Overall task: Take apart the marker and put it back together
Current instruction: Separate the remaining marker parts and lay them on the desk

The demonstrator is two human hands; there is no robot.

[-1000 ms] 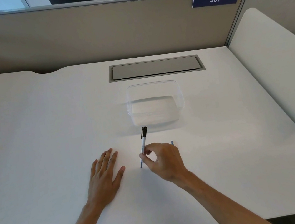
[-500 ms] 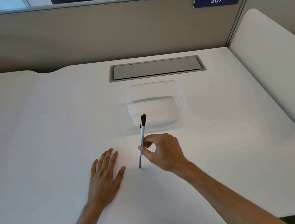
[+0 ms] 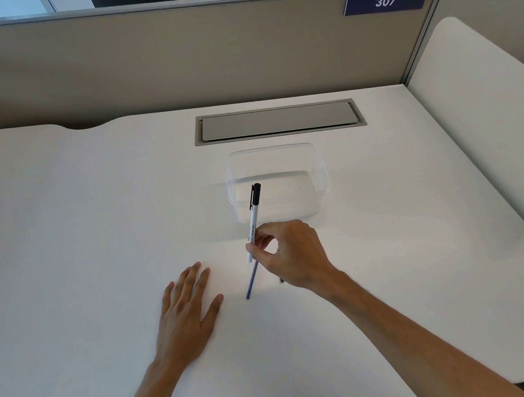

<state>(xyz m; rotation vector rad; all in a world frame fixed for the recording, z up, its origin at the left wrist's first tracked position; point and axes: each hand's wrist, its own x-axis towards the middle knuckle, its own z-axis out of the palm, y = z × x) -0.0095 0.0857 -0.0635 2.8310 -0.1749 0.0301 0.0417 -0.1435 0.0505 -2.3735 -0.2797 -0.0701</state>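
While my left hand rests flat on the desk, my right hand has raised the pinched marker higher, still capped, ready for dismantling.

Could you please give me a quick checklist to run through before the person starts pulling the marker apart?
1. Right hand pinches the marker at mid-barrel: ok.
2. Black cap is on the upper end: ok.
3. Left hand is free, flat on the desk: ok.
4. Left hand is on the marker for a two-handed pull: not ok.
5. Clear tub behind the marker is open for parts: ok.
6. The small dark thing under the right hand is a marker part: cannot tell.
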